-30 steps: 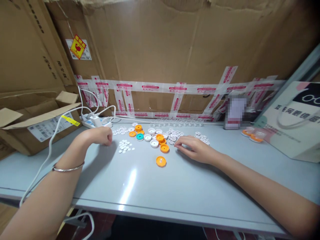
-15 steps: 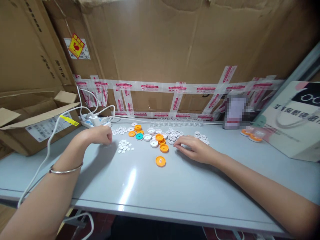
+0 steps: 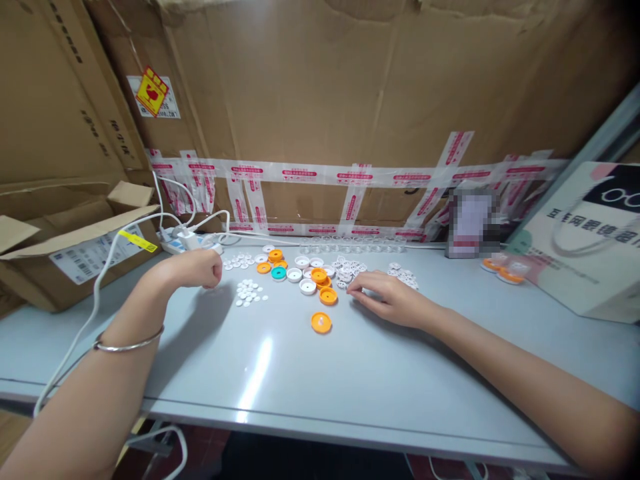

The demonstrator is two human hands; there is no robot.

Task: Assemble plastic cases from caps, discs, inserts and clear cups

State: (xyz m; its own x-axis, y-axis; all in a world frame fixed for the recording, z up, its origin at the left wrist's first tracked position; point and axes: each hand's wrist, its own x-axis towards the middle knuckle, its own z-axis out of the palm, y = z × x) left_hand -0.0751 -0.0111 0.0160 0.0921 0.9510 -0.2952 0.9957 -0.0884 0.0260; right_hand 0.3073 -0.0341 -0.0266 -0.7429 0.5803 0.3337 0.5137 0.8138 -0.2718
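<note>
My left hand (image 3: 203, 268) is curled closed above the left part of the table, beside the power strip (image 3: 173, 247). Its fingertips are turned away, so whatever they may hold is hidden. My right hand (image 3: 385, 295) rests on the table with loosely outstretched fingers, holding nothing that I can see. Its fingertips lie close to a pile of white perforated discs (image 3: 349, 269). Between the hands are orange round caps (image 3: 328, 296), white round caps (image 3: 307, 287) and a teal cap (image 3: 279, 273). One orange cap (image 3: 321, 323) lies nearer me with a small clear piece in it.
Small white discs (image 3: 247, 293) lie scattered right of my left hand. A row of clear round pieces (image 3: 353, 245) lines the back. An open carton (image 3: 80, 247) and a white cable (image 3: 100, 287) are at left. A white bag (image 3: 580, 247) stands right, near assembled orange-and-white pieces (image 3: 513, 273).
My left hand and forearm have shifted very slightly to the left. My right hand and the pieces on the table have not visibly moved.
</note>
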